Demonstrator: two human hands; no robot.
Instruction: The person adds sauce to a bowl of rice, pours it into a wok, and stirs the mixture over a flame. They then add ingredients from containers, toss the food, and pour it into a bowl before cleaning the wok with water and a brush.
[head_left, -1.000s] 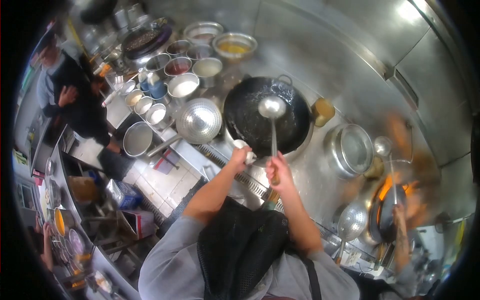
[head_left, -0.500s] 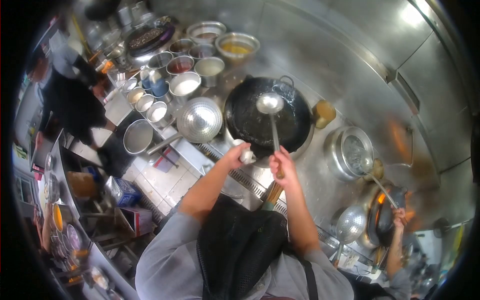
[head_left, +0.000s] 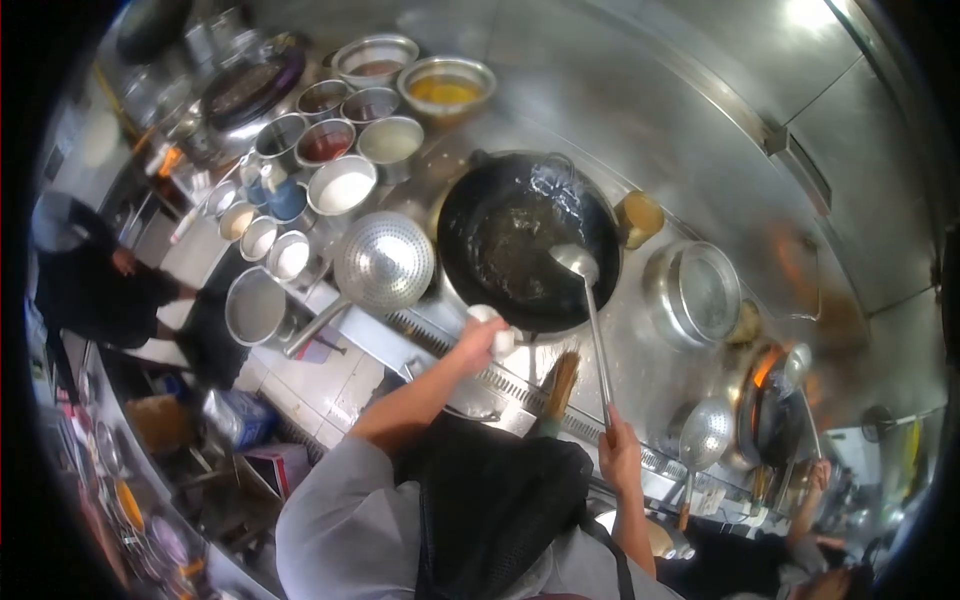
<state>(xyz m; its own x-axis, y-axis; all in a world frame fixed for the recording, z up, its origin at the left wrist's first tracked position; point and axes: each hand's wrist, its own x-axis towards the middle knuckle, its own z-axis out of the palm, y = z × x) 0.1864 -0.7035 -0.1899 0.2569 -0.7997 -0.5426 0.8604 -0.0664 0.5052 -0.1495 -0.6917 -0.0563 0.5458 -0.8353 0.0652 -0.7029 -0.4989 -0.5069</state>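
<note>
My left hand [head_left: 480, 343] is closed around a folded white cloth [head_left: 497, 337] at the near rim of a large black wok [head_left: 480, 240]. A little dark, shiny liquid lies in the wok's bottom. In my right hand [head_left: 619, 450] is the handle of a long metal ladle [head_left: 597, 345], its bowl over the right side of the wok. Between my arms a bamboo brush [head_left: 563, 385] stands at the counter's front edge. To the left of the wok sits a perforated strainer [head_left: 384, 262] with a long handle.
Metal pots of sauces and powders, including a white one [head_left: 342, 186], stand at the back left beside a bowl of yellow oil [head_left: 440, 90]. A water pot [head_left: 705, 290] is on the right. Beyond it a co-worker's hand [head_left: 820, 474] works at another flaming wok [head_left: 775, 410]. Another person [head_left: 90, 270] stands at left.
My right hand has drawn back toward me and right, bringing the ladle bowl from the wok's upper middle to its right side. The co-worker's ladle has left the water pot for their wok.
</note>
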